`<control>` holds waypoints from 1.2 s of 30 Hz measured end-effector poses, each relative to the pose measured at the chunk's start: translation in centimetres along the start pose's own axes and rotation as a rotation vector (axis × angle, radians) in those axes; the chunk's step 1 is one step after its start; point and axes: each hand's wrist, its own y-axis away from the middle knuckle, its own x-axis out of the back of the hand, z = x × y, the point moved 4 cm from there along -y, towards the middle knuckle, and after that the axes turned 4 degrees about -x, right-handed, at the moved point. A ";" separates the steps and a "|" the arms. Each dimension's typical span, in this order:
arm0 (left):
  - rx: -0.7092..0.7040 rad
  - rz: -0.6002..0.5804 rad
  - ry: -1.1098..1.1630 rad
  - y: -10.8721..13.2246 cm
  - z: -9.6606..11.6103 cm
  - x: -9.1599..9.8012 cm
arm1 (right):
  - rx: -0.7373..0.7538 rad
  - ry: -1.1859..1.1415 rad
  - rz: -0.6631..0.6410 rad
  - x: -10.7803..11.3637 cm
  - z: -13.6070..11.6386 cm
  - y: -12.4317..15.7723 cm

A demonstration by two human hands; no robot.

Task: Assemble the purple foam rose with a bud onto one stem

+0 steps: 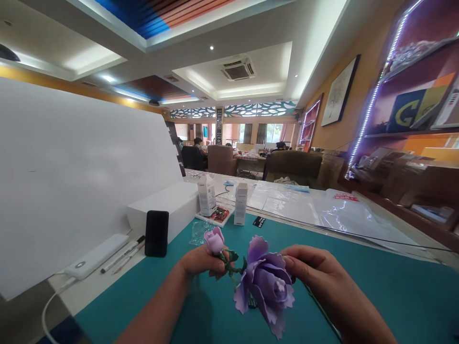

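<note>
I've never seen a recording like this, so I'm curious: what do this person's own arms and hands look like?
The left hand and right hand are bare, without gloves. The left forearm and right forearm are bare too, with no sleeve in view. No cables or markings show on them.

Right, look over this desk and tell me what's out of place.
A crumpled clear plastic bag lies loose on the teal mat, looking stray beside the neater boxes. The black phone also looks odd, standing on end by the white box instead of lying flat.
</note>
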 end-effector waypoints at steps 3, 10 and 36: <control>0.010 0.011 0.001 0.0 0.0 0.1 | 0.007 0.019 -0.005 0.0 0.0 0.0; 0.052 0.052 -0.034 0.0 -0.3 0.5 | 0.005 0.164 0.083 0.9 0.2 -0.1; 0.014 0.048 -0.023 -0.2 -0.6 0.8 | 0.074 0.190 0.169 0.6 0.1 -0.1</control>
